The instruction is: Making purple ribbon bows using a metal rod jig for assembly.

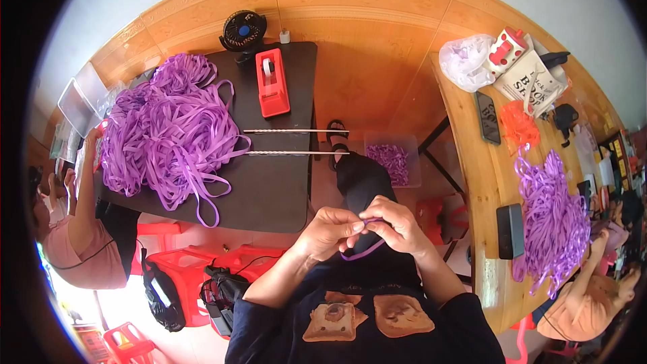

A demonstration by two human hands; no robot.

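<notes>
Pinching a narrow purple ribbon (pixel 364 252), the left hand (pixel 333 231) and the right hand (pixel 399 224) meet in front of a dark shirt (pixel 404 279). Each is drawn nearly closed on the strip, whose loop hangs just below and between them. Ahead of the left hand and off to its left, a dark worktop (pixel 263 199) carries a large tangled heap of purple ribbon (pixel 172 128). Two thin metal rods (pixel 296 153) run from beside the heap past the edge, ahead of both hands. Farther ahead of the left hand are a red tape dispenser (pixel 275 101) and a small black fan (pixel 244 30). Low down, ahead of the right hand, a clear bin (pixel 413 156) holds short purple pieces (pixel 388 164). To the right hand's right, a wooden worktop (pixel 482 182) bears a purple ribbon bundle (pixel 552 216), a dark box (pixel 510 231) near it, and a phone (pixel 486 118) farther ahead.
</notes>
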